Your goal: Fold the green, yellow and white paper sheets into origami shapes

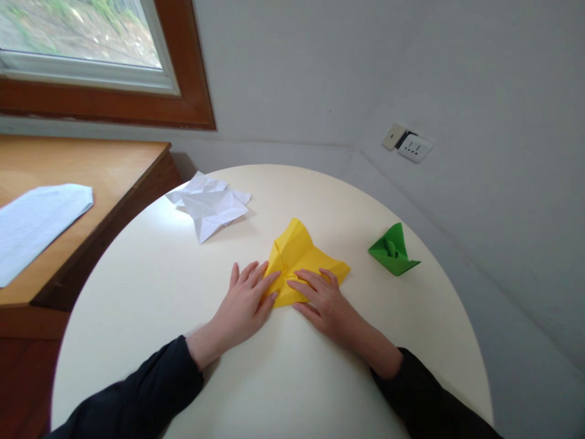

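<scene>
I am watching both hands working at the centre of the frame, on a round cream bench. The left hand is lying flat with its fingers spread, its fingertips pressing on the left edge of a partly folded yellow paper. The right hand is lying flat too, its fingers stretching over the lower right part of the same sheet. Neither grip is closing on anything; both are open and pushing the paper down onto the bench. The yellow paper is sitting just above the hands, its upper flap rising a little off the surface and its right wing pointing toward the right of the frame.

To the right, well apart from the hands, a green folded paper figure is standing on the bench. In the upper left part of the bench a crumpled white paper is lying. At the left edge of the frame a wooden desk is carrying a white printed sheet, below a wood-framed window. A wall socket is showing at the upper right.
</scene>
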A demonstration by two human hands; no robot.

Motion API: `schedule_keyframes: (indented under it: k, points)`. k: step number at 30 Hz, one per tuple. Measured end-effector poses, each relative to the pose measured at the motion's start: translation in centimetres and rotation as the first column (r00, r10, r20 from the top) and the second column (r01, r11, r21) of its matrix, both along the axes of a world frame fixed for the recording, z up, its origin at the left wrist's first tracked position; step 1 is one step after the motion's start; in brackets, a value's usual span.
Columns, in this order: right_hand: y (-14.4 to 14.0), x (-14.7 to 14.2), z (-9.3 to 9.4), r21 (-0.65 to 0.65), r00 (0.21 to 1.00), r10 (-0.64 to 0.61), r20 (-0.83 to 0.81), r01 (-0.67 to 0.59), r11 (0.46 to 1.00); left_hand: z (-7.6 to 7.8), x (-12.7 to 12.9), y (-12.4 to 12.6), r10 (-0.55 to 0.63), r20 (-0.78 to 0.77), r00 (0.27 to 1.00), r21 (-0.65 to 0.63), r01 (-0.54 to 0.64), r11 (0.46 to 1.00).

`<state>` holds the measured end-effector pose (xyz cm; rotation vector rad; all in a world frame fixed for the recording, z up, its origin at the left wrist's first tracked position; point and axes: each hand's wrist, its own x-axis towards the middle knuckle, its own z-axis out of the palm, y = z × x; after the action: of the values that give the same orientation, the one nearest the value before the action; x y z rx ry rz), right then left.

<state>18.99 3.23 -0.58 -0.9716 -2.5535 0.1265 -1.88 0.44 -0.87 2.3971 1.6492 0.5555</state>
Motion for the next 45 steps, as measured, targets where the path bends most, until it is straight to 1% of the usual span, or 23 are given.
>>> schedule_keyframes:
  k: [7,13,18,25,29,34,39,45]
  points:
    - [-0.02,-0.02,-0.02,0.042,1.000,-0.004,-0.028,0.005,0.999,0.24,0.03,-0.01,-0.051,0.022,0.998,0.007,0.051,0.999]
    - [0.05,-0.03,-0.03,0.069,0.999,0.002,-0.053,0.001,0.998,-0.05,-0.11,0.06,-0.088,0.027,0.996,0.020,0.088,0.996]
    - [0.12,-0.02,-0.05,0.108,0.998,0.007,-0.069,0.000,0.994,-0.07,0.04,-0.09,-0.111,0.073,0.991,0.031,0.109,0.994]
    - [0.03,0.03,0.24,0.141,0.990,0.019,-0.143,0.002,0.990,0.01,0.42,-0.41,-0.141,0.143,0.980,0.024,0.139,0.990]
    - [0.02,-0.03,0.45,0.164,0.985,0.024,-0.169,0.004,0.987,-0.13,0.47,-0.30,-0.176,0.202,0.963,0.081,0.163,0.983]
    - [0.10,-0.10,0.50,0.175,0.984,0.024,-0.179,0.007,0.985,-0.21,0.55,-0.27,-0.181,0.261,0.948,0.138,0.149,0.979]
    - [0.10,-0.07,0.47,0.193,0.982,0.027,-0.187,0.010,0.981,-0.24,0.56,-0.31,-0.194,0.274,0.942,0.162,0.153,0.975]
    - [0.20,0.11,0.35,0.215,0.978,0.025,-0.205,0.020,0.976,-0.38,0.44,-0.23,-0.218,0.252,0.943,0.214,0.165,0.963]
